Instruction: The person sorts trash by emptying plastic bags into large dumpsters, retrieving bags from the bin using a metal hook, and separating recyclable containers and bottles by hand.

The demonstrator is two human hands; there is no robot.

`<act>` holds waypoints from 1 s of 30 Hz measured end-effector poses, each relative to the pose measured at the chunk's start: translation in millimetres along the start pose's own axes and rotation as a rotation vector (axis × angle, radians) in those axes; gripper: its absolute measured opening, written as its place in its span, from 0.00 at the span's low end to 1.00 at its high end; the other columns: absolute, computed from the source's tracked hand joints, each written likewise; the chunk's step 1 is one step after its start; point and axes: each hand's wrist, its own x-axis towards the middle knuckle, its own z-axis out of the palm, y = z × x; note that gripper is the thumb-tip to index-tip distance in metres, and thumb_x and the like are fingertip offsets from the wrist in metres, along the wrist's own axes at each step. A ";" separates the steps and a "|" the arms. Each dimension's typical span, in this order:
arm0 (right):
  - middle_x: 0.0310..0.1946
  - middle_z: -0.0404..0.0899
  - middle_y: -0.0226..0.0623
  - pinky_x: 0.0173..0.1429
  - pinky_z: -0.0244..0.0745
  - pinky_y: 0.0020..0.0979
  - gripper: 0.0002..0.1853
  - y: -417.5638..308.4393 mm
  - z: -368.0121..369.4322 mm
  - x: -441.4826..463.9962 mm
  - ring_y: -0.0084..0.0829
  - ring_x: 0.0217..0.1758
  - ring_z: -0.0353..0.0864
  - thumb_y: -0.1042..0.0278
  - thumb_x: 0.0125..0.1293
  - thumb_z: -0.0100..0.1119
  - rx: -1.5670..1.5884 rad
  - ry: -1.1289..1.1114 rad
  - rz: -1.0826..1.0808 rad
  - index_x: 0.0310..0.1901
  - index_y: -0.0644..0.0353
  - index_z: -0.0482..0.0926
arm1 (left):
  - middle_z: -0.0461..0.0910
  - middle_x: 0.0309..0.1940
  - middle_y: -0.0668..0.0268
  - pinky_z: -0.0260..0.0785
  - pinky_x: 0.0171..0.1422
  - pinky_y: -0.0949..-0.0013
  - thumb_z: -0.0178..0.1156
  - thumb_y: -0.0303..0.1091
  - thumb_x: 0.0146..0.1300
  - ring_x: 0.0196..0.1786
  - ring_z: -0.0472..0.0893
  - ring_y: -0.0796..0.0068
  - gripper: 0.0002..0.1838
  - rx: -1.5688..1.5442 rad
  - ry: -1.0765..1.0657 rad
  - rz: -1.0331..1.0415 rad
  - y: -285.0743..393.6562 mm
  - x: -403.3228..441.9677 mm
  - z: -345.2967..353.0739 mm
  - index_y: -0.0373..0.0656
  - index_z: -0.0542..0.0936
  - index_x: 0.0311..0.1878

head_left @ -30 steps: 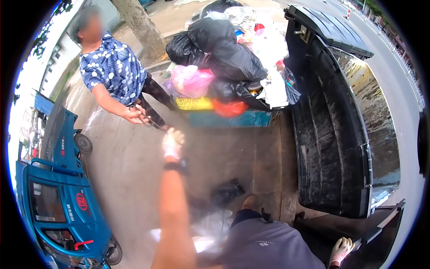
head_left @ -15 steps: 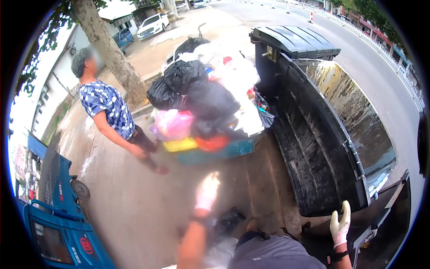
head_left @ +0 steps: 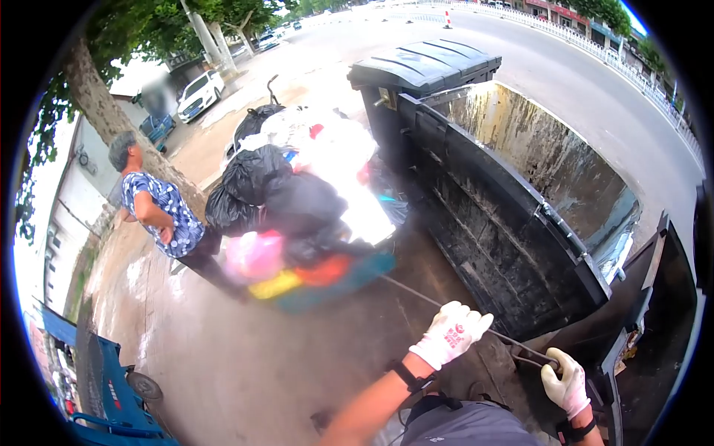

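My left hand, in a white glove with red print, is wrapped round a thin metal rod. Further right, my right hand, also gloved, grips the rod's near end, where a bent handle part shows. The rod points toward a heap of rubbish bags, with black bags, a pink bag, a yellow bag and a red bag on a blurred teal cart. Whether its far tip touches the cart cannot be made out.
A person in a blue patterned shirt stands at the left. An open black bin lies beyond my hands, with another dark container at the right. A blue vehicle is at lower left; a tree trunk rises behind.
The view has swung right and up. My left hand has moved right from near the person onto the rod. My right hand, open half a second ago, has closed on the rod's end.
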 end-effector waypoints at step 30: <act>0.25 0.80 0.24 0.21 0.57 0.19 0.18 261.9 -246.6 -235.0 0.12 0.17 0.64 0.62 0.85 0.47 0.735 0.496 0.740 0.63 0.62 0.81 | 0.75 0.66 0.57 0.63 0.77 0.40 0.67 0.38 0.59 0.71 0.73 0.53 0.26 -0.572 0.268 0.651 480.1 316.5 119.4 0.48 0.80 0.62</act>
